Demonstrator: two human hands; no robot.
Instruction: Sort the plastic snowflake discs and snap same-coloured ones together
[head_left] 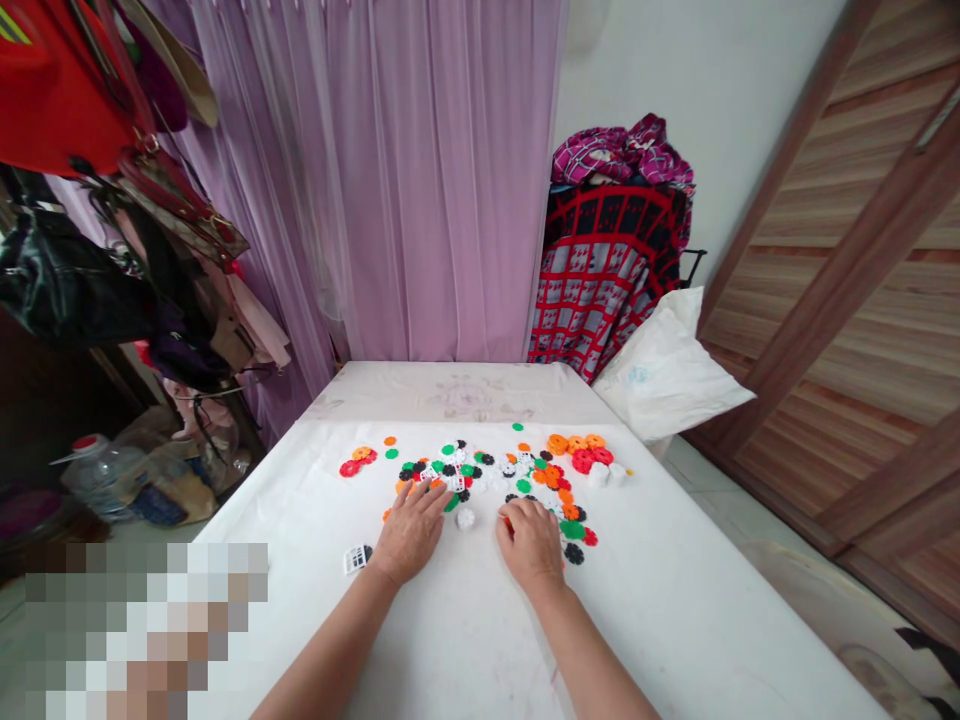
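Note:
Small scalloped plastic discs in green, orange, black, red and white lie scattered over the white table. Over the left part of this spread is my left hand (409,532), palm down with its fingers stretched out over the discs. My right hand (531,540) is curled at the right part, and a bit of an orange disc (508,522) shows between its thumb and fingers. Between the two hands stands a small white stack of discs (466,519). A white grid-like piece (355,559) lies left of my left wrist, with a black disc beside it.
Orange (557,445) and red stacks (583,461) stand at the back right, near white ones. A smaller red and orange group (351,467) is at the left. A white bag (667,370) hangs by the table's right edge. Bags hang at the left before a purple curtain (442,180).

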